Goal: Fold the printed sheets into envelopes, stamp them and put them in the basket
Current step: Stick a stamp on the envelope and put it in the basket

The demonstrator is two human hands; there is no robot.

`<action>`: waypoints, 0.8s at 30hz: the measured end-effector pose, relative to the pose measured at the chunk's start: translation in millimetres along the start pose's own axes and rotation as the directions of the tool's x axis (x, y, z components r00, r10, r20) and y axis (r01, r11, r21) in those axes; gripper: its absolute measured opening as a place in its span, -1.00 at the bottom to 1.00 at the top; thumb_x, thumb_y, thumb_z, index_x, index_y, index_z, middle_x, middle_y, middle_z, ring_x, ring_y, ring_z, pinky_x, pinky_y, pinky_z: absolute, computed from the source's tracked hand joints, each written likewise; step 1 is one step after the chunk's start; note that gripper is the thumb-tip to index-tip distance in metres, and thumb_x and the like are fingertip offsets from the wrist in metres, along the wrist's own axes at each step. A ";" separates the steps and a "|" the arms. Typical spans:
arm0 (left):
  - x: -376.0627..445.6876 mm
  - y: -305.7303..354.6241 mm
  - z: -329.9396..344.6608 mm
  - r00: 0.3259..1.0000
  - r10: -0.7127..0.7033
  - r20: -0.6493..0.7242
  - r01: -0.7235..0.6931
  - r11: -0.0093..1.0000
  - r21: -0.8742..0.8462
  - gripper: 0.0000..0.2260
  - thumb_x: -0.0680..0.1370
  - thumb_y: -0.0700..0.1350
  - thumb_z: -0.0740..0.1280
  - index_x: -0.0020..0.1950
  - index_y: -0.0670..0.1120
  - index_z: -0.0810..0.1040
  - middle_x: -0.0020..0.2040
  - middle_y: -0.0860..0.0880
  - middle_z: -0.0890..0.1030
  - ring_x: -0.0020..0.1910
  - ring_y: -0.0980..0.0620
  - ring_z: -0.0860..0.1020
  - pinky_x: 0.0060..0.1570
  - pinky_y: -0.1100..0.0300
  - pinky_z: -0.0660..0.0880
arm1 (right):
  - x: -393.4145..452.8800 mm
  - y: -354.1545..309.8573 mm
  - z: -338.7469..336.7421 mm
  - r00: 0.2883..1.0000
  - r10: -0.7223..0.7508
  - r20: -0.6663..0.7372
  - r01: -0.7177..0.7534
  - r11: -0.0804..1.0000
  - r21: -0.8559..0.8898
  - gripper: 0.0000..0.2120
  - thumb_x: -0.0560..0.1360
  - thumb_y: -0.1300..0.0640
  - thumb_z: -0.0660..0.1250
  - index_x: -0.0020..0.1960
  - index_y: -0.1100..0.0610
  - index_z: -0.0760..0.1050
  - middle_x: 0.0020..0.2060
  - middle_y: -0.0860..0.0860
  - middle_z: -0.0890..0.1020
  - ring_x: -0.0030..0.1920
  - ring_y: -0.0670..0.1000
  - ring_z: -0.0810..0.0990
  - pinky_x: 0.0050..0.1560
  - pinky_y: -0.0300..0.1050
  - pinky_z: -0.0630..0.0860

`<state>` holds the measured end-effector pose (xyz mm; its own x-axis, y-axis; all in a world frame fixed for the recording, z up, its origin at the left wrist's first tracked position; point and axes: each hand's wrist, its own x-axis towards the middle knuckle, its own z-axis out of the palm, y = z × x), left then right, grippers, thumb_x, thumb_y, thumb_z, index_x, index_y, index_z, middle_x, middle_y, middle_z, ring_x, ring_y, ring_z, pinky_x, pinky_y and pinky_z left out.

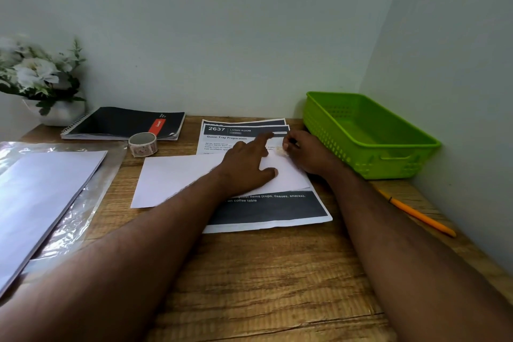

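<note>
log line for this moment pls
left hand presses envelope | right hand fixing stamp | basket empty

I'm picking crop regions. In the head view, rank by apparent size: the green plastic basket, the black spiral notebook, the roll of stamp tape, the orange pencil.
1. Green plastic basket
2. Black spiral notebook
3. and 4. Orange pencil and roll of stamp tape: unsure, one long and thin, one compact.

On the wooden surface [263, 272], a pot of white flowers [39, 78] stands in the far left corner beside a black spiral notebook [122, 123], a clear plastic sleeve [83, 203] lies at the left edge, and an orange pencil [416, 214] lies along the right wall.
</note>
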<state>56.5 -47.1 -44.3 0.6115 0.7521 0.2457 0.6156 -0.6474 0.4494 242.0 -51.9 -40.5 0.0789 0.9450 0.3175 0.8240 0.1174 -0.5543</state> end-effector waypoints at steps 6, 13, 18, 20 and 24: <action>2.6 -0.4 0.8 0.998 -0.004 0.062 -0.005 0.989 0.147 -0.43 0.58 0.11 0.23 0.55 0.10 0.14 0.39 -0.01 0.39 0.36 -0.11 0.30 0.38 0.06 0.20 | -3.0 -3.0 -4.3 0.998 -0.053 0.017 0.053 0.998 0.028 -0.85 0.54 0.33 0.21 -0.16 0.16 0.46 -0.20 0.03 0.50 -0.16 -0.02 0.43 -0.27 -0.40 0.31; 2.0 1.1 0.9 0.996 0.023 0.083 -0.041 0.973 0.226 -0.53 0.61 0.12 0.16 0.52 0.14 0.20 0.42 0.01 0.33 0.36 -0.11 0.27 0.35 0.06 0.19 | -0.5 -2.0 -2.1 0.999 -0.038 0.009 0.038 0.999 0.020 -0.88 0.53 0.31 0.23 -0.13 0.21 0.52 -0.19 0.04 0.53 -0.15 -0.02 0.46 -0.27 -0.28 0.29; 1.9 1.8 2.0 0.996 0.026 0.080 -0.045 0.969 0.245 -0.58 0.61 0.12 0.15 0.48 0.19 0.28 0.39 0.03 0.36 0.32 -0.11 0.29 0.32 0.08 0.21 | 2.7 -3.3 0.5 1.000 -0.010 0.007 0.010 1.000 -0.028 -0.88 0.52 0.31 0.25 -0.16 0.16 0.50 -0.17 0.09 0.55 -0.13 0.03 0.50 -0.14 -0.13 0.37; 1.8 2.3 1.9 0.997 0.027 0.076 -0.045 0.967 0.250 -0.59 0.61 0.13 0.14 0.47 0.19 0.30 0.39 0.04 0.36 0.32 -0.10 0.29 0.32 0.08 0.20 | 3.5 -2.7 1.1 1.000 -0.001 0.010 0.002 0.998 -0.060 -0.91 0.52 0.30 0.26 -0.12 0.22 0.53 -0.13 0.13 0.59 -0.10 0.06 0.52 -0.09 -0.11 0.39; 1.1 3.7 2.2 0.997 0.027 0.075 -0.046 0.963 0.265 -0.60 0.62 0.12 0.14 0.47 0.19 0.30 0.40 0.04 0.34 0.33 -0.11 0.29 0.34 0.08 0.20 | 4.6 -3.4 2.9 1.000 0.010 -0.007 -0.010 0.997 -0.075 -0.93 0.51 0.30 0.28 -0.10 0.24 0.55 -0.13 0.12 0.60 -0.08 0.08 0.54 -0.06 -0.09 0.41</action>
<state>60.5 -49.0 -44.3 0.6636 0.7230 0.1922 0.6964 -0.6909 0.1943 237.9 -47.0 -39.3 0.0908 0.9439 0.3175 0.8629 0.0846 -0.4983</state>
